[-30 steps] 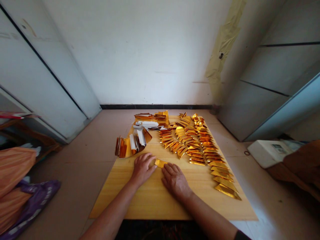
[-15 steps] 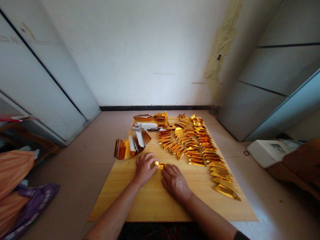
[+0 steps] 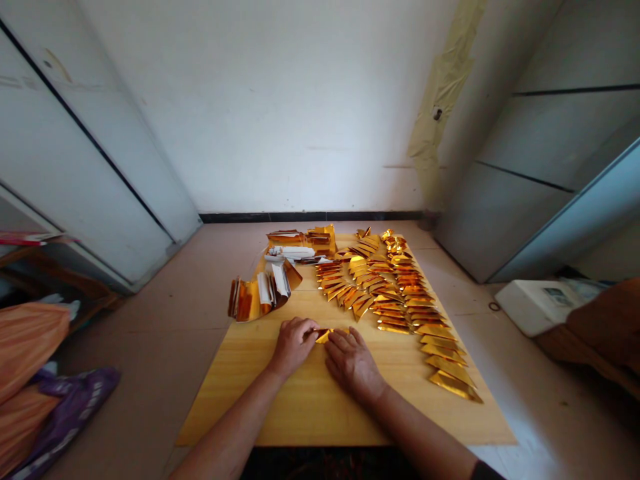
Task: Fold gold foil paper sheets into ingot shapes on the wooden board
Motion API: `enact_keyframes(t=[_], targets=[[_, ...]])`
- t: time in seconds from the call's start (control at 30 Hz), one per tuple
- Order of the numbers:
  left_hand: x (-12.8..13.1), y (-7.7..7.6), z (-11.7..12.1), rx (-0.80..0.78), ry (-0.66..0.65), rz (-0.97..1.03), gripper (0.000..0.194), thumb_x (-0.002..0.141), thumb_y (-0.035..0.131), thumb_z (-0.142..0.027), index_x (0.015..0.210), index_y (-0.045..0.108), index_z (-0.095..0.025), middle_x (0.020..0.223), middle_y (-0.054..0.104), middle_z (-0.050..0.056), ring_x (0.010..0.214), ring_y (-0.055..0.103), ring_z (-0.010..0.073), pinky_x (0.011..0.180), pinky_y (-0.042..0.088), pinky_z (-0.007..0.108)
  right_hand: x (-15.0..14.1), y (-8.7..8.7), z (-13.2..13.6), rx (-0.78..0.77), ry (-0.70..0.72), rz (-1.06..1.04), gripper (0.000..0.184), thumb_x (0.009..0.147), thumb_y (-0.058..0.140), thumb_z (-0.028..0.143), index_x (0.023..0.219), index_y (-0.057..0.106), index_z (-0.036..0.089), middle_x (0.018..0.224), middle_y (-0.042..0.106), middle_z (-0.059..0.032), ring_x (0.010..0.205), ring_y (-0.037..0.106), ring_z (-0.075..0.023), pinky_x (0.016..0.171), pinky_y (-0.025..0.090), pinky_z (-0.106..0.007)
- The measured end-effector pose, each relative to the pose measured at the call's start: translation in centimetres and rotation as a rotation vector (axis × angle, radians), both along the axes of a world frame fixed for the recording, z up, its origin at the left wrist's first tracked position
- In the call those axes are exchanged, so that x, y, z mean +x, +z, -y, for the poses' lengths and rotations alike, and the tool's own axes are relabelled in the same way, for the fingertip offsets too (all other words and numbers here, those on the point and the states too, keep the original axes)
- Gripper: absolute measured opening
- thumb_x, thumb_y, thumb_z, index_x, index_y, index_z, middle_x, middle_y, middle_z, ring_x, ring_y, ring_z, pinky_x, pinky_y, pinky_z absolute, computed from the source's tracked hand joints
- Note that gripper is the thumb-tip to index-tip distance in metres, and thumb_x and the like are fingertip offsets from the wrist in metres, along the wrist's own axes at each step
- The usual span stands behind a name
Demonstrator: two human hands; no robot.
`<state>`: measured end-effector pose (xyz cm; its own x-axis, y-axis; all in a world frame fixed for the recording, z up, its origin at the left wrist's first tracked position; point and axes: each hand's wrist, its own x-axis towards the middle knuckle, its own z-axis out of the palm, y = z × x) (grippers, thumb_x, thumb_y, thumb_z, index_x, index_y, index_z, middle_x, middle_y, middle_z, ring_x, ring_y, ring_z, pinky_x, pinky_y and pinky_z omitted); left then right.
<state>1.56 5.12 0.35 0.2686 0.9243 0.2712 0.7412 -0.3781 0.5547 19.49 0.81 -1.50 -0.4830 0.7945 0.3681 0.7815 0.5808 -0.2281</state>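
A small gold foil sheet lies on the wooden board between my two hands. My left hand curls its fingers onto the sheet's left edge, pinching it. My right hand rests palm down with its fingertips pressed on the sheet's right part. Most of the sheet is hidden under the fingers.
Rows of folded gold pieces run down the board's right half. A curled bundle of gold sheets and more stacks sit at the far left. Orange and purple bags lie on the floor left, a white box right.
Both hands closed in on the gold sheet. The left fingers curled tighter over its edge and the sheet now shows less and looks folded smaller.
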Motion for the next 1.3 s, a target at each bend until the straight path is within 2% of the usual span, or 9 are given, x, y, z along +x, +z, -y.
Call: enact_keyframes(t=[0.17,0.37,0.5,0.73,1.13,1.3], targets=[[0.4,-0.6,-0.1,0.010,0.023,-0.136,0.012,0.085,0.049,-0.018,0.085,0.061,-0.021,0.084,0.067,0.000,0.083,0.058,0.0171,0.075,0.037,0.031,-0.1,-0.2,0.0,0.042,0.003,-0.015,0.022,0.087,0.052,0.023,0.107,0.060,0.020,0.114,0.063,-0.0083,0.112,0.053,-0.0213,0.101,0.034,-0.042],[1.1,-0.4,0.0,0.095,0.017,-0.385,0.015,0.089,0.043,-0.017,0.088,0.058,-0.020,0.083,0.066,0.003,0.083,0.057,0.0202,0.074,0.032,0.034,0.2,-0.3,0.2,0.076,0.012,-0.020,0.026,0.086,0.054,0.023,0.111,0.061,0.020,0.116,0.064,-0.0077,0.112,0.054,-0.0236,0.100,0.037,-0.042],[1.3,-0.2,0.2,0.132,0.037,-0.464,0.014,0.089,0.044,-0.020,0.086,0.057,-0.021,0.080,0.065,0.003,0.082,0.056,0.0216,0.072,0.030,0.035,0.3,-0.4,0.2,0.084,0.014,-0.009,0.028,0.086,0.053,0.023,0.113,0.061,0.020,0.117,0.063,-0.0070,0.113,0.054,-0.0233,0.099,0.039,-0.040],[1.4,0.3,0.5,0.147,0.063,-0.504,0.013,0.089,0.046,-0.020,0.089,0.058,-0.022,0.079,0.064,0.003,0.082,0.055,0.0216,0.070,0.028,0.034,0.7,-0.7,0.5,0.081,-0.013,0.017,0.030,0.087,0.054,0.026,0.115,0.061,0.021,0.121,0.062,-0.0068,0.115,0.052,-0.0232,0.099,0.038,-0.040],[1.2,0.4,0.4,0.132,0.082,-0.486,0.009,0.087,0.051,-0.027,0.085,0.060,-0.024,0.083,0.061,0.003,0.087,0.051,0.0224,0.072,0.027,0.035,2.8,-0.3,2.5,0.093,-0.183,0.091,0.027,0.088,0.052,0.026,0.111,0.063,0.018,0.120,0.062,-0.0096,0.113,0.053,-0.0248,0.096,0.040,-0.040],[1.3,0.4,0.4,0.134,0.077,-0.488,0.009,0.087,0.051,-0.027,0.085,0.060,-0.024,0.083,0.061,0.003,0.089,0.050,0.0222,0.072,0.027,0.035,2.9,0.6,2.7,0.041,-0.266,0.143,0.032,0.088,0.051,0.030,0.115,0.062,0.016,0.122,0.060,-0.0128,0.114,0.052,-0.0274,0.096,0.040,-0.042]])
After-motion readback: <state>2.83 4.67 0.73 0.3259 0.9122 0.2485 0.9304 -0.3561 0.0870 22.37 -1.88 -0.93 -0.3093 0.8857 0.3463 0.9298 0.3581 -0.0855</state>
